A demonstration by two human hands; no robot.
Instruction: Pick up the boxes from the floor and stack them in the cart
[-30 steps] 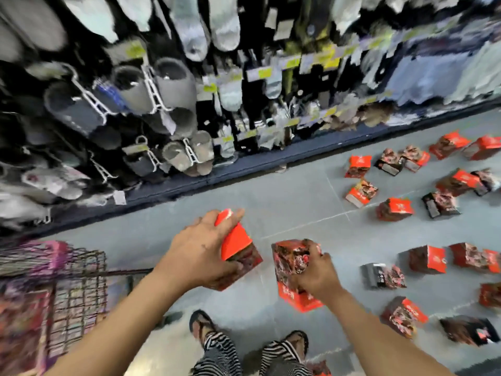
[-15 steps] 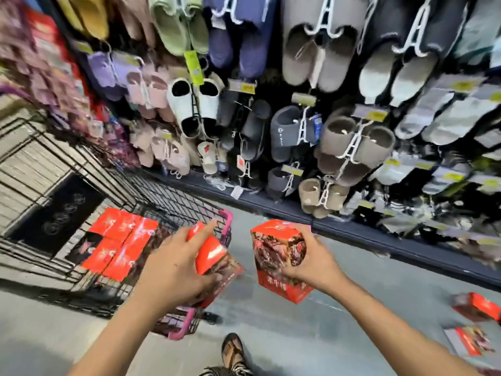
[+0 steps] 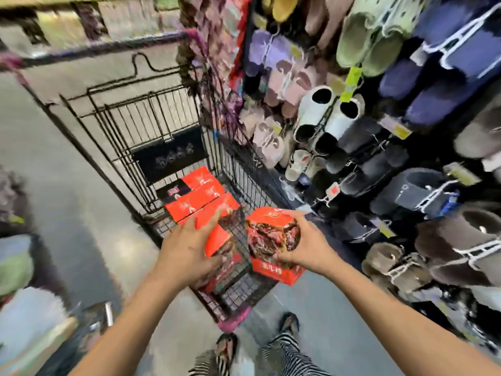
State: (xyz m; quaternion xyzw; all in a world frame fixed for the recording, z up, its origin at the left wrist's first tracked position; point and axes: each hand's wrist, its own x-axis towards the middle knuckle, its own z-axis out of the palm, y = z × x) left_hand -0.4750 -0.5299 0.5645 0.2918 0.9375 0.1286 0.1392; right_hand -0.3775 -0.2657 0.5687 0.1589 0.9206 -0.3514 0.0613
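My left hand (image 3: pixel 187 251) grips a red box (image 3: pixel 221 246) from above, over the near end of the black wire cart (image 3: pixel 130 123). My right hand (image 3: pixel 303 248) holds a second red box (image 3: pixel 271 240) with a dark food picture, just to the right of the cart's near corner. Several red boxes (image 3: pixel 199 198) lie flat in a row on the cart's floor, against its far end. The lower part of the left box is hidden by my hand.
A wall rack of hanging slippers (image 3: pixel 379 118) runs close along the cart's right side. The cart has a pink bumper (image 3: pixel 233 320) at its near corner. My sandalled feet (image 3: pixel 227 348) stand on the grey floor just behind it. Blurred goods (image 3: pixel 19 267) sit at the left.
I have turned left from the boxes scattered on the floor toward the cart. Both hands, each with its box, have come over and beside the cart's near end.
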